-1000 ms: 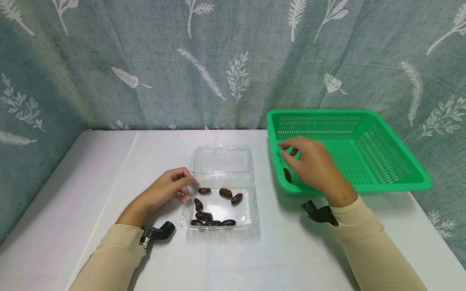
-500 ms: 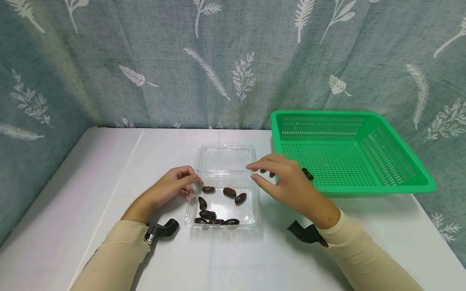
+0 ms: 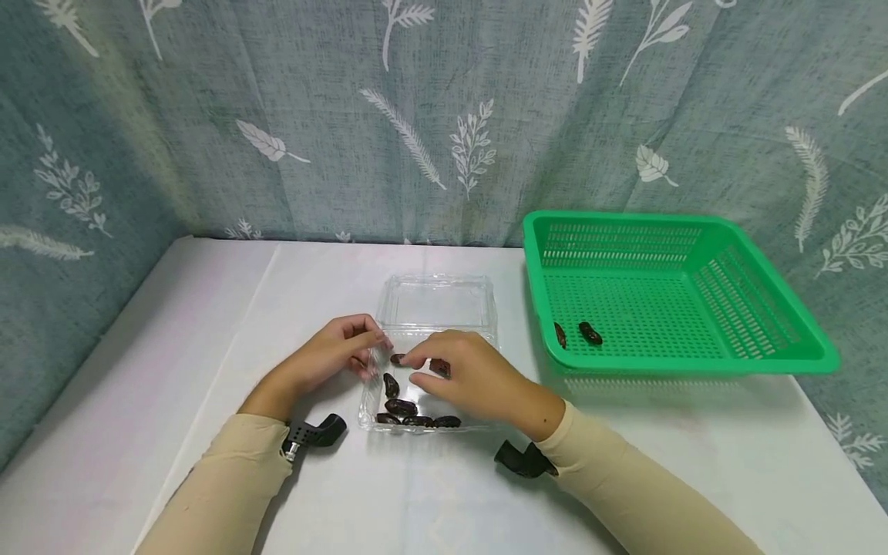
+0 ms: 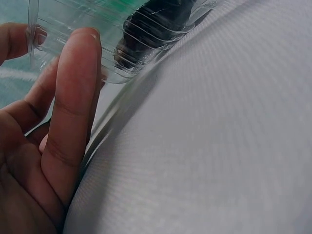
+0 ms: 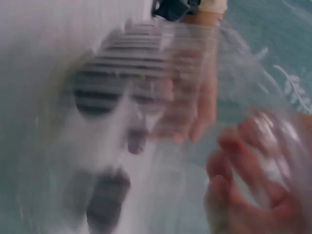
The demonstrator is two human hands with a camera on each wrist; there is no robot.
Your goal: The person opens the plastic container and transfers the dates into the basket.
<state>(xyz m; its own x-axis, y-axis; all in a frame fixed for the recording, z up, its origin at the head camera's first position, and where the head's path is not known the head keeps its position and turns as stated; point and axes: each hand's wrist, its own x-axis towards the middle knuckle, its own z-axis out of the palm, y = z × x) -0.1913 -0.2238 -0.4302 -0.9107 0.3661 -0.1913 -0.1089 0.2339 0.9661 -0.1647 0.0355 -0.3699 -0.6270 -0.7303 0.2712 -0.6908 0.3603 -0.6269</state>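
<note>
A clear plastic clamshell container [image 3: 438, 302] sits on the white table with its lid folded back. Several dark brown dates [image 3: 400, 408] lie inside, mostly along the front and left. My left hand [image 3: 347, 347] holds the container's left edge; in the left wrist view the thumb [image 4: 78, 73] lies outside the ribbed wall, near a date [image 4: 151, 31] seen through the plastic. Over the container reaches my right hand [image 3: 475, 378], thumb and index finger spread apart with nothing between them. One date [image 3: 440, 368] shows in that gap below. The right wrist view is blurred.
To the right stands a green slotted basket [image 3: 683, 366], with two dates [image 3: 590, 333] at its left end. A patterned teal curtain [image 3: 312, 154] hangs behind the table [image 3: 229, 308].
My right hand has moved left from over the basket to over the container, uncovering two dates in the basket. My left hand stays at the container's edge. The head view has shifted slightly.
</note>
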